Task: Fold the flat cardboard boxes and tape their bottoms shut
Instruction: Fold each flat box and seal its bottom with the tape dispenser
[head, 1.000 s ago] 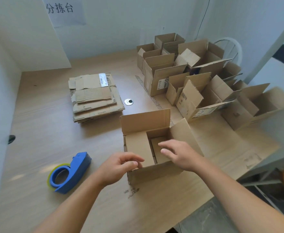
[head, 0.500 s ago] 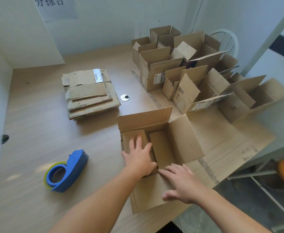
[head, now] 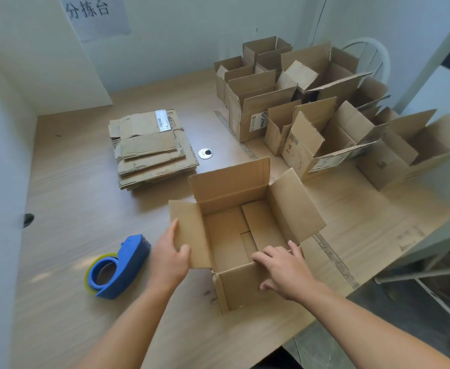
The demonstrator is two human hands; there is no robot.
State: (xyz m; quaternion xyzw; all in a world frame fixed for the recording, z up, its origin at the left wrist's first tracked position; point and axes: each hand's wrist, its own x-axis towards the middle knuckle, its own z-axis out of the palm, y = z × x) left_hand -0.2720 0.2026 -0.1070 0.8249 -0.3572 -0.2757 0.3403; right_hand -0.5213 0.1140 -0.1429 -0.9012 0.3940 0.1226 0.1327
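An opened brown cardboard box (head: 247,286) stands on the wooden table in front of me, its flaps spread outward and its inner bottom flaps lying flat. My left hand (head: 169,258) grips the box's left flap, thumb on the inside. My right hand (head: 285,267) rests on the near wall's top edge, fingers curled over it. A blue tape dispenser (head: 120,267) with a roll of clear tape lies on the table left of my left hand. A stack of flat cardboard boxes (head: 149,147) sits further back on the left.
Several folded open boxes (head: 311,113) crowd the right back of the table (head: 66,209). A round metal grommet (head: 205,153) sits between the stack and the box. White walls close the left and back. The table's front right edge drops to a floor with a metal frame.
My left hand came out of the box and took hold of the left flap, which now stands spread outward. My right hand moved from the near flap up onto the near wall's edge.
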